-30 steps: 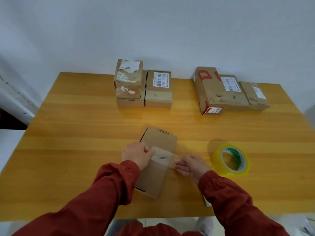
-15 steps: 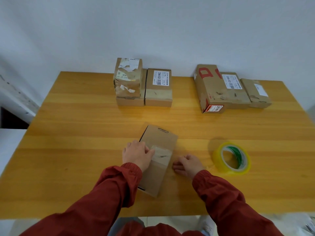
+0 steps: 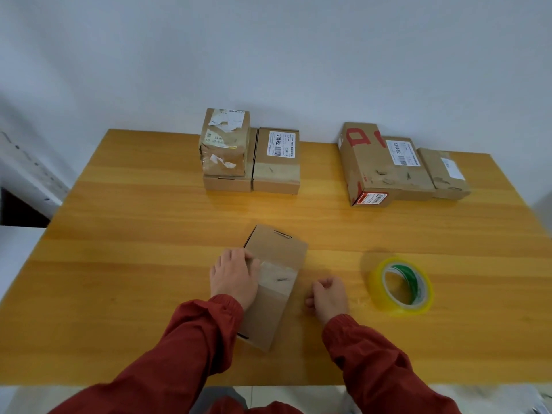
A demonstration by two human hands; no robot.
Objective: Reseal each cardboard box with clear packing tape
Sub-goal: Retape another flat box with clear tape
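Pale grey wall stood behind a wooden table (image 3: pixel 119 234), seen from your own head looking down at your hands.

At the far middle-left, a battered box (image 3: pixel 224 141) sat stacked on a flat box (image 3: pixel 227 183), with a labelled box (image 3: pixel 276 159) touching their right side. This group seemed set back to keep your working space free.

Near you, just left of centre, lay the small brown box (image 3: pixel 273 282), angled with its far end tipped rightward. A strip of clear tape (image 3: pixel 277 277) ran across its top. Your left hand (image 3: pixel 234 277) rested palm down on the box's left edge, fingers open and flat, probably pressing the tape end down the side while steadying the box. It gripped nothing.

Your right hand (image 3: pixel 328 295) sat on the table just right of the box, apart from it, fingers loosely curled and holding nothing I could make out. Both red sleeves reached in from the near edge.

Further right, the yellow tape roll (image 3: pixel 400 286) lay within easy reach of that hand. At the far right, a red-printed box (image 3: pixel 363 165), a second labelled box (image 3: pixel 407 168) and a smaller box (image 3: pixel 446 174) sat pressed together in a row.
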